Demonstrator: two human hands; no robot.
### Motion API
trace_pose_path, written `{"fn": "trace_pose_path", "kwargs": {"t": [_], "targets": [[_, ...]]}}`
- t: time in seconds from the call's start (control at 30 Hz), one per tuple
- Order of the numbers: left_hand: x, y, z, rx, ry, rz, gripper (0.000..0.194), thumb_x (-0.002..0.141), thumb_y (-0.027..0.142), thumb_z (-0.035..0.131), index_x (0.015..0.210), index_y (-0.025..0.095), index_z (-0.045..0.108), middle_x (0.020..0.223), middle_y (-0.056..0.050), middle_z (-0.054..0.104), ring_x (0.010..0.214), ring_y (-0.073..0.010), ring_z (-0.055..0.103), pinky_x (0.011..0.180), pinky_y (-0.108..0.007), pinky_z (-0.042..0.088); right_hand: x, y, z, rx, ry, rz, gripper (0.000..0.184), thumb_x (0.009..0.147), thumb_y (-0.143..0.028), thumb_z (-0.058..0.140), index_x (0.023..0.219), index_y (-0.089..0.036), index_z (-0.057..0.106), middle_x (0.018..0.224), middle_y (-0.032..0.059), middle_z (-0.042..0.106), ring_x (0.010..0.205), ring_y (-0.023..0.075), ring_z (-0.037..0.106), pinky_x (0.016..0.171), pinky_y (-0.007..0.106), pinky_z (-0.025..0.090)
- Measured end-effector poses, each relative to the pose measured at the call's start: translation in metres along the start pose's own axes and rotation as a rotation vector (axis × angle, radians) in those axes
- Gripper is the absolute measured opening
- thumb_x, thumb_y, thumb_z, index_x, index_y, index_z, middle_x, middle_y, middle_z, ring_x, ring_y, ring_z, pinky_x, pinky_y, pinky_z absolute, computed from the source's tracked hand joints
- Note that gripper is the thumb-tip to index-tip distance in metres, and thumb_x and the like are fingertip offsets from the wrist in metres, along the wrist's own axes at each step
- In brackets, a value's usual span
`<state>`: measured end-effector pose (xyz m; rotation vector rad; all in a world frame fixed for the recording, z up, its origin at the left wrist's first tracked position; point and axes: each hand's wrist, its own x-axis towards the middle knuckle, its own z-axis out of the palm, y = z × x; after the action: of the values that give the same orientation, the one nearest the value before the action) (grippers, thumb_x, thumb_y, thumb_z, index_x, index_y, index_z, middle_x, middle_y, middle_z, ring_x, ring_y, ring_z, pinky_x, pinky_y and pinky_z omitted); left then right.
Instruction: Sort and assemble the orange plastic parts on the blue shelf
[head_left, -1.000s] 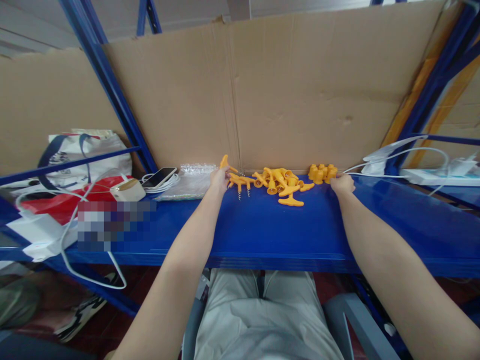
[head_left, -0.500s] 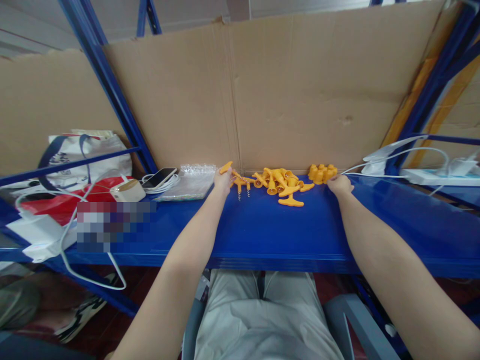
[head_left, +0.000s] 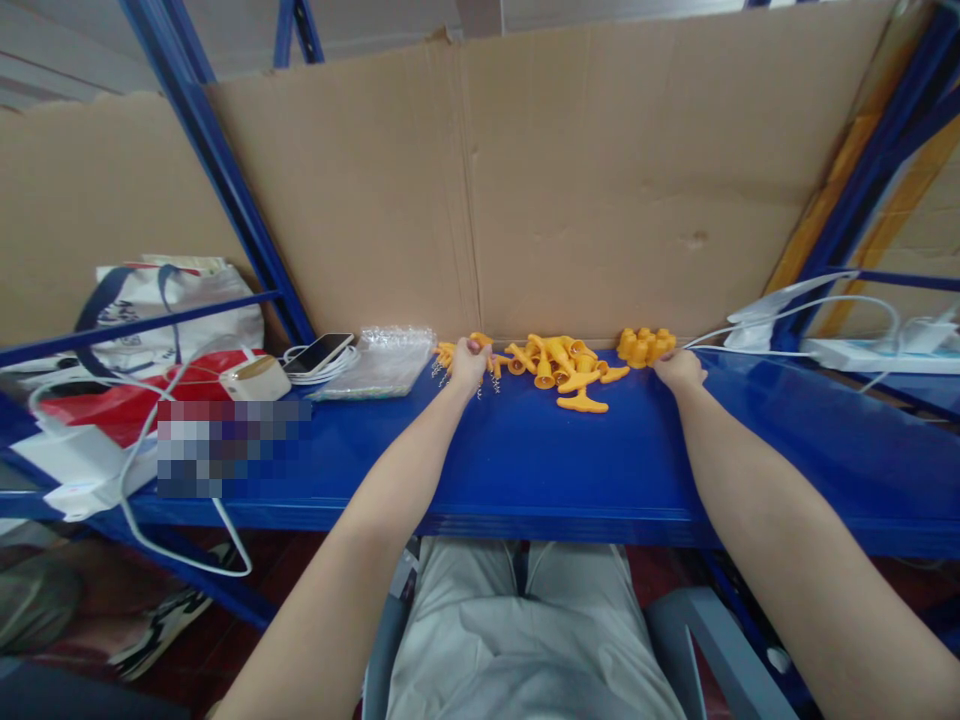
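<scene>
My left hand (head_left: 468, 364) is closed around a yellow corkscrew handle (head_left: 480, 340) near the back of the shelf. More yellow corkscrews (head_left: 444, 352) lie beside and partly behind this hand, their metal spirals hanging over the blue surface. To the right spreads a heap of yellow T-shaped handles and hollow cone-shaped pieces (head_left: 559, 360), with one loose handle (head_left: 583, 401) in front. My right hand (head_left: 681, 370), fingers curled, rests against a tight cluster of upright yellow sleeves (head_left: 641, 347); its fingertips are hidden, so anything inside them cannot be made out.
A stack of clear plastic bags (head_left: 390, 362), a phone (head_left: 321, 353) on a coiled white cable and a cream-coloured box (head_left: 256, 380) lie to the left. Cardboard (head_left: 585, 190) walls off the back. A white power strip (head_left: 885, 354) lies at the right; a seated person's leg shows lower left.
My left hand has moved right with the corkscrew, and more corkscrews show where it was. The right hand has shifted slightly left against the yellow sleeves.
</scene>
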<state>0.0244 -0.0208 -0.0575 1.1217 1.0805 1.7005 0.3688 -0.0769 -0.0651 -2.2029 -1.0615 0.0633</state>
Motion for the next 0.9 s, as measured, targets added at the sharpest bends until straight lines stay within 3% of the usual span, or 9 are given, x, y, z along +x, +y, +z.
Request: {"fn": "trace_pose_path", "kwargs": {"t": [0.13,0.33,0.43,0.5,0.57,0.67,0.77,0.9], "targets": [[0.003,-0.006,-0.001,0.138,-0.005,0.058,0.033,0.072,-0.004,0.067,0.068,0.020,0.045,0.060,0.009,0.051,0.055,-0.0074,0.056,0.061,-0.016,0.047,-0.003,-0.003,-0.002,-0.024,-0.010,0.014,0.020,0.087,-0.025,0.062,0.102,-0.022,0.075,0.118,0.0116,0.072,0.121,0.0302,0.065,0.103,0.043,0.049],[0.004,-0.011,-0.005,0.539,-0.125,0.131,0.025,0.067,-0.005,0.064,0.073,0.020,0.062,0.079,-0.003,0.069,0.092,-0.0213,0.070,0.097,-0.037,0.055,-0.003,-0.002,0.000,-0.021,-0.011,0.005,0.020,0.086,-0.025,0.063,0.101,-0.022,0.075,0.116,0.0115,0.073,0.120,0.0308,0.065,0.103,0.045,0.048],[-0.001,-0.011,-0.004,0.626,-0.178,0.180,0.026,0.069,0.000,0.063,0.085,0.019,0.072,0.106,-0.011,0.074,0.120,-0.0281,0.065,0.114,-0.042,0.045,0.001,0.000,0.002,-0.009,0.012,0.000,0.016,0.084,-0.024,0.065,0.096,-0.022,0.075,0.112,0.0107,0.073,0.118,0.0311,0.066,0.101,0.045,0.049],[-0.008,-0.010,-0.003,0.802,-0.235,0.244,0.032,0.076,0.005,0.062,0.103,0.015,0.074,0.136,-0.016,0.065,0.141,-0.0302,0.049,0.123,-0.042,0.033,0.002,0.001,0.003,0.001,0.021,-0.007,0.015,0.083,-0.025,0.066,0.095,-0.023,0.075,0.111,0.0104,0.074,0.117,0.0323,0.066,0.100,0.047,0.049],[-0.015,-0.010,-0.002,1.068,-0.291,0.275,0.044,0.084,0.014,0.058,0.127,0.013,0.068,0.159,-0.017,0.045,0.155,-0.0323,0.029,0.128,-0.048,0.022,0.002,0.002,0.003,0.010,0.021,-0.021,0.015,0.084,-0.026,0.066,0.095,-0.023,0.075,0.111,0.0105,0.074,0.117,0.0331,0.066,0.101,0.049,0.049],[-0.023,-0.010,-0.001,1.311,-0.364,0.218,0.062,0.092,0.027,0.051,0.154,0.018,0.045,0.169,-0.013,0.027,0.159,-0.0334,0.014,0.127,-0.057,0.018,-0.001,0.000,0.001,-0.001,0.003,-0.021,0.018,0.086,-0.026,0.064,0.099,-0.022,0.076,0.113,0.0117,0.074,0.118,0.0325,0.066,0.103,0.049,0.049],[-0.024,-0.011,-0.002,1.389,-0.414,0.171,0.069,0.094,0.028,0.043,0.161,0.019,0.031,0.171,-0.011,0.019,0.159,-0.0323,0.012,0.126,-0.059,0.022,-0.005,-0.003,-0.001,-0.017,0.000,0.001,0.024,0.088,-0.025,0.061,0.108,-0.019,0.075,0.119,0.0150,0.072,0.122,0.0330,0.065,0.104,0.047,0.049],[-0.024,-0.011,-0.002,1.404,-0.396,0.142,0.069,0.095,0.024,0.036,0.163,0.016,0.027,0.171,-0.013,0.019,0.159,-0.0290,0.012,0.126,-0.056,0.024,-0.008,-0.006,-0.003,-0.016,0.026,0.007,0.027,0.090,-0.025,0.060,0.111,-0.018,0.074,0.123,0.0164,0.071,0.123,0.0341,0.065,0.103,0.048,0.050]]}}
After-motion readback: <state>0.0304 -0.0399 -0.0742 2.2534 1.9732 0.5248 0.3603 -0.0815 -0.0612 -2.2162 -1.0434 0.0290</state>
